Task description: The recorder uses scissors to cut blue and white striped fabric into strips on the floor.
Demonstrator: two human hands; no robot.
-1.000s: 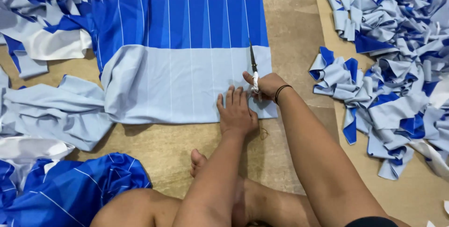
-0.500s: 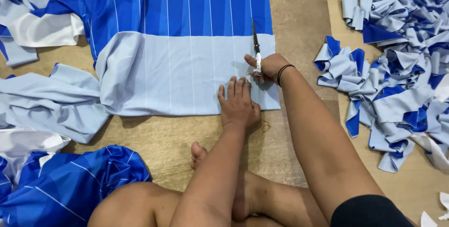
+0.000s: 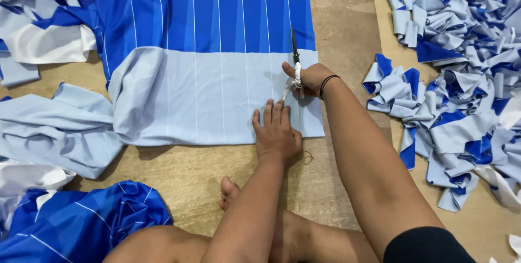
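A folded cloth (image 3: 206,73), dark blue on its far half and pale blue on its near half with thin white stripes, lies flat on the wooden floor. My left hand (image 3: 275,132) presses flat on its near right corner, fingers spread. My right hand (image 3: 306,78) grips a pair of scissors (image 3: 295,57) whose blades point away from me along a white stripe near the cloth's right edge. A dark band circles my right wrist.
A big heap of cut blue and pale strips (image 3: 461,78) fills the right side. Bunched cloth (image 3: 49,122) trails off left, more lies at the far left (image 3: 38,24), and a dark blue piece (image 3: 81,225) sits near left. My bare foot (image 3: 230,192) rests on the wooden floor (image 3: 347,19).
My right hand and the scissors have moved farther up the cloth, from the pale half toward the blue half. My left hand has stayed pressed on the near corner.
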